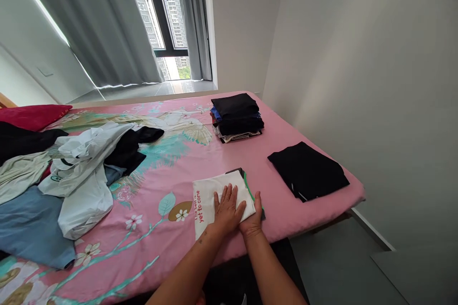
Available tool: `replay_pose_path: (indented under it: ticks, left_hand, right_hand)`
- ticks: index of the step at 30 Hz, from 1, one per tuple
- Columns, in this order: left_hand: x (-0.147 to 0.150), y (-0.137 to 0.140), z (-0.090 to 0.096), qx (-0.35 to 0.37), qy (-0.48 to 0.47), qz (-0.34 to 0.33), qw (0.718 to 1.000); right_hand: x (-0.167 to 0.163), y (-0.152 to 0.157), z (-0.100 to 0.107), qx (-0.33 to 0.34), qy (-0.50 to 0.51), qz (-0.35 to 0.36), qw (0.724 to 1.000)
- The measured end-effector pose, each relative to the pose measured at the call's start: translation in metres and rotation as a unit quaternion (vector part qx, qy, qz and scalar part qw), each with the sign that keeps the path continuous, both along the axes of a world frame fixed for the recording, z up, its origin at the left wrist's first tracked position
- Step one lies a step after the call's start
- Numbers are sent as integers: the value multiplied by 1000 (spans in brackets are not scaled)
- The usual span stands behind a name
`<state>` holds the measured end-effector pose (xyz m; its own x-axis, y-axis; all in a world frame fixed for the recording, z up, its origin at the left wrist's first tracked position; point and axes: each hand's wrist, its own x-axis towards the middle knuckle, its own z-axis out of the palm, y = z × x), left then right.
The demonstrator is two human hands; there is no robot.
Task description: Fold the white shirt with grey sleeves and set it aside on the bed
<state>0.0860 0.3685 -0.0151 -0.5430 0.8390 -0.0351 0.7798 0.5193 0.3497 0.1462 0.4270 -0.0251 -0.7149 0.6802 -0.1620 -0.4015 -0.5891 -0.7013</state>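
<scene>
A folded white T-shirt (211, 189) with red lettering lies near the bed's front edge. Beneath it, a dark folded garment (234, 170) with a green edge shows at the far and right sides. My left hand (228, 208) rests flat on top of the T-shirt, fingers spread. My right hand (252, 219) is at the T-shirt's near right corner, palm turned up, with the cloth over its fingers. One digit points up beside the green edge; the other fingers are hidden under the cloth.
A pink flowered sheet (171, 157) covers the bed. Farther back stands a stack of folded clothes (236, 119); a folded black garment (307, 170) lies to the right. Loose clothes (86, 167) and a red pillow (34, 116) are at left. A wall borders the right.
</scene>
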Motion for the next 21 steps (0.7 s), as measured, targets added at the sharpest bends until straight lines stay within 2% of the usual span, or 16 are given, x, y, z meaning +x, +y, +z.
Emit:
replay_pose_path:
  ticks: [6, 9, 12, 14, 17, 19, 21]
  left_hand:
    - [-1, 0, -2, -13, 5, -9, 1000]
    - [1, 2, -5, -15, 20, -19, 999]
    - [3, 3, -1, -25, 22, -23, 999]
    - [2, 1, 5, -26, 18, -24, 999]
    - [-4, -11, 13, -9, 43, -36, 998]
    - [-9, -25, 16, 4, 78, -47, 996]
    - [-15, -41, 15, 10, 108, -55, 993]
  right_hand:
    - [48, 45, 14, -44, -5, -4, 999]
    - [74, 65, 21, -14, -56, -60, 997]
    - [85, 68, 33, 47, -88, -134, 986]
    - [82, 60, 41, 115, -109, -146, 977]
    - [67, 42, 50, 271, -145, -96, 947]
    - [52, 30, 51, 395, -161, -46, 903]
    - [34, 22, 46, 514, -178, -3, 839]
